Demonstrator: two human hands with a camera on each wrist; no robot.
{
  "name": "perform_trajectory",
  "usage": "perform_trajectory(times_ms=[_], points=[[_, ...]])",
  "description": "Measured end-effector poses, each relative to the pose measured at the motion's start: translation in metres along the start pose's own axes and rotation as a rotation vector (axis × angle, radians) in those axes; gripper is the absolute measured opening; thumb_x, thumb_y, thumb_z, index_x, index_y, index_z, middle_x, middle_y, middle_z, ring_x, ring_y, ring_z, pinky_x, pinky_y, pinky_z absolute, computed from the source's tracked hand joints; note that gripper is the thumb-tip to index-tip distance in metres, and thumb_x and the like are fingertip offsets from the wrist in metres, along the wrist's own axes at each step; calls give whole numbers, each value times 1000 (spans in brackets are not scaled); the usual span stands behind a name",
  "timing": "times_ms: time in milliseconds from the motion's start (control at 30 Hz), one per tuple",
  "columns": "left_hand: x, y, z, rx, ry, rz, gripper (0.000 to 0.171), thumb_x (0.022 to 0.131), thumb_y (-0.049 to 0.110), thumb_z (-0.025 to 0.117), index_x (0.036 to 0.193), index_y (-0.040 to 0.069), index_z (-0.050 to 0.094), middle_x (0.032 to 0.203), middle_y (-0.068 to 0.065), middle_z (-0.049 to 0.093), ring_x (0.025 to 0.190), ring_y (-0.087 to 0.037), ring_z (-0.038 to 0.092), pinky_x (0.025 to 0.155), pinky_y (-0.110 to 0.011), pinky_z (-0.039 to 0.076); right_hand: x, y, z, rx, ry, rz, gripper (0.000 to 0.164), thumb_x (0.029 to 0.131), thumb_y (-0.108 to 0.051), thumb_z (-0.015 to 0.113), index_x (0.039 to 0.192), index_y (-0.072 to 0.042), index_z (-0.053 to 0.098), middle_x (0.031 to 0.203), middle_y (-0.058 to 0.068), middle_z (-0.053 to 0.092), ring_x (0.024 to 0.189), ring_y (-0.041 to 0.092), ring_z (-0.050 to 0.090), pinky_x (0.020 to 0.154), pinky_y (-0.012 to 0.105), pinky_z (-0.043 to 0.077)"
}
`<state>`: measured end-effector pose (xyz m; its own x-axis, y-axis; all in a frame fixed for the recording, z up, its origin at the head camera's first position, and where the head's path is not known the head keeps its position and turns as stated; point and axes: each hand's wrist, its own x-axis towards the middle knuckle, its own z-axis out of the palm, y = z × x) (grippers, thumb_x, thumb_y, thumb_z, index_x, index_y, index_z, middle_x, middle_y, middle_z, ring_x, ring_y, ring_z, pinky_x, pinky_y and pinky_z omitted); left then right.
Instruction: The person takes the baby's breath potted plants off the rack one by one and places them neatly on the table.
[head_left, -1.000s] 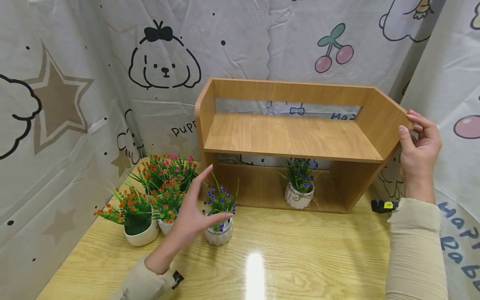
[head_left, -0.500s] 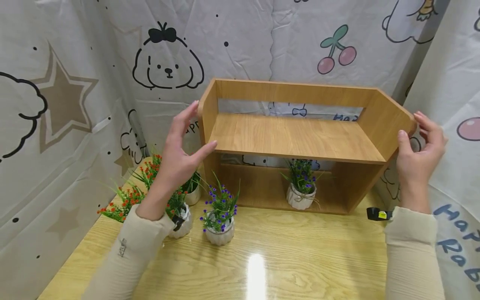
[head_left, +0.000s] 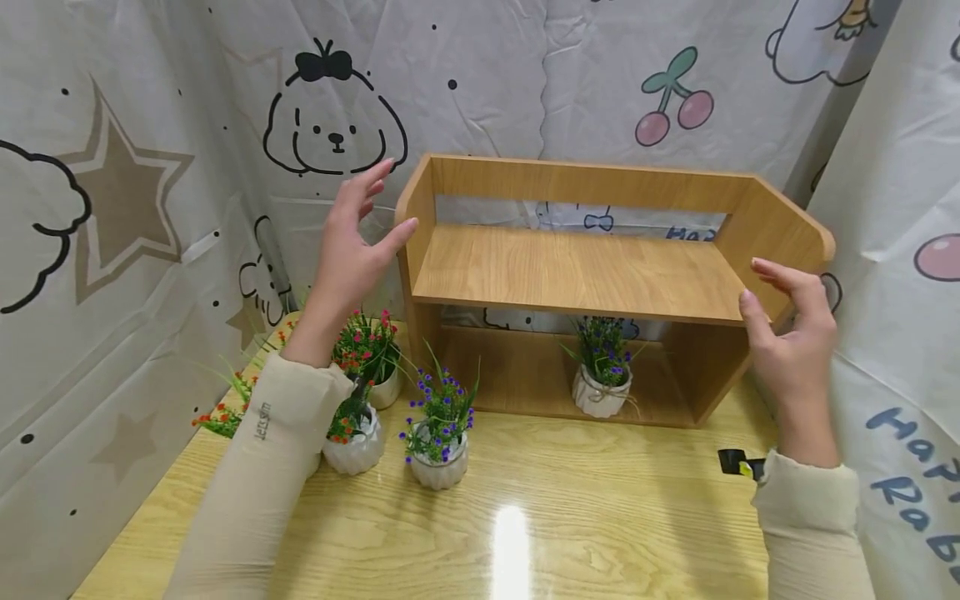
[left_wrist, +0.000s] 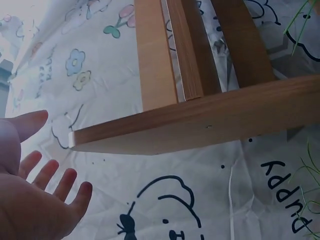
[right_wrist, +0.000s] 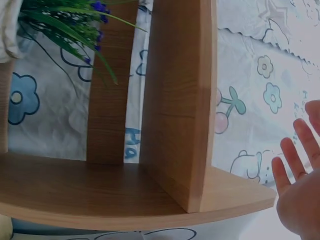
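Observation:
A two-tier wooden shelf (head_left: 585,267) stands on the table. My left hand (head_left: 348,246) hovers by the upper corner of its left side panel (left_wrist: 200,122), fingers spread; the left wrist view shows a gap between hand and panel. In front of the right side panel (head_left: 772,233) is my right hand (head_left: 798,350), fingers loosely bent and holding nothing. A white pot with purple flowers (head_left: 602,387) sits on the lower tier. Another purple-flowered pot (head_left: 438,467) stands on the table before the shelf's left end.
Left of the shelf, partly behind my left forearm, are a pot of orange flowers (head_left: 352,446), a pink-flowered pot (head_left: 386,387) and more orange flowers (head_left: 221,417). A patterned white curtain (head_left: 480,83) hangs behind and at both sides of the wooden table (head_left: 600,508).
My left hand has risen from above the potted flowers to the shelf's upper left corner. My right hand has let go of the right panel's edge and moved down and left.

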<state>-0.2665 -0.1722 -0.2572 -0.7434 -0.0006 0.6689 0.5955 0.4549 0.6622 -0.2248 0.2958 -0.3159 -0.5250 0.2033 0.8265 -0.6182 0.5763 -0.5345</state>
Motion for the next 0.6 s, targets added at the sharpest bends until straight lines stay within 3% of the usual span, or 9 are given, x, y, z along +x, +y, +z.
perform_trajectory(times_ms=[167, 367, 600], points=[[11, -16, 4, 39, -19, -26, 65, 96, 25, 75, 155, 31, 48, 155, 4, 46, 142, -15, 43, 120, -33, 38, -11, -15, 3, 41, -57, -17, 35, 92, 6, 66, 126, 11, 66, 119, -24, 64, 114, -4, 58, 106, 18, 42], [16, -24, 11, 6, -17, -9, 59, 97, 21, 74, 152, 21, 52, 152, -6, 49, 138, -26, 47, 117, -41, 43, -28, -12, 9, 55, -117, -15, 35, 91, 11, 66, 126, 11, 65, 120, -21, 65, 113, -3, 59, 103, 16, 43], [16, -32, 17, -69, 11, -30, 52, 97, 15, 73, 147, 13, 58, 146, -11, 53, 134, -26, 53, 113, -47, 49, -55, 18, 14, -11, -263, -23, 42, 89, 16, 68, 129, 4, 66, 123, 14, 67, 117, -6, 54, 105, 12, 40]])
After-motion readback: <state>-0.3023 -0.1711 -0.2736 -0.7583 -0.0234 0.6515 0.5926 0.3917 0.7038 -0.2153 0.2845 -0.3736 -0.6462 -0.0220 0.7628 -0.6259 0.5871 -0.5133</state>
